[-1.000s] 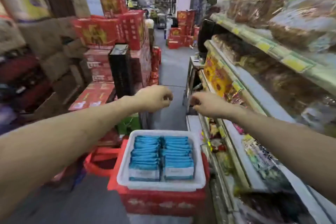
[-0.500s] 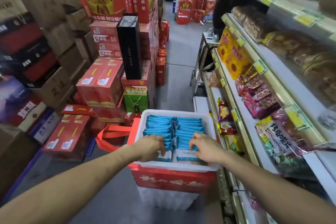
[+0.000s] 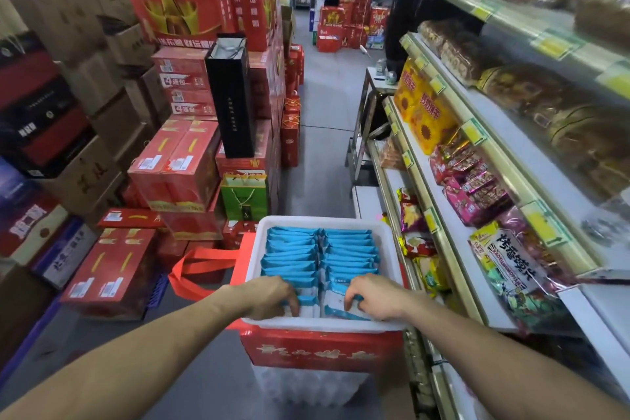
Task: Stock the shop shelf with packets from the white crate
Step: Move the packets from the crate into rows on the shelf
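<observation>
Head view: red boxes (image 3: 177, 164) stacked on floor at left, tall black box (image 3: 231, 95) upright among them, green bag (image 3: 243, 194) at foot of stack. White crate (image 3: 327, 326) on red carton (image 3: 320, 351) in aisle, two rows of blue packets (image 3: 320, 249) on edge inside. Left hand (image 3: 272, 295) at crate's near edge, fingers curled round nearest packets of left row. Right hand (image 3: 378, 295) beside it, fingers curled round nearest packets of right row. Shelf (image 3: 494, 164) at right, snack bags (image 3: 477, 187) along it.
</observation>
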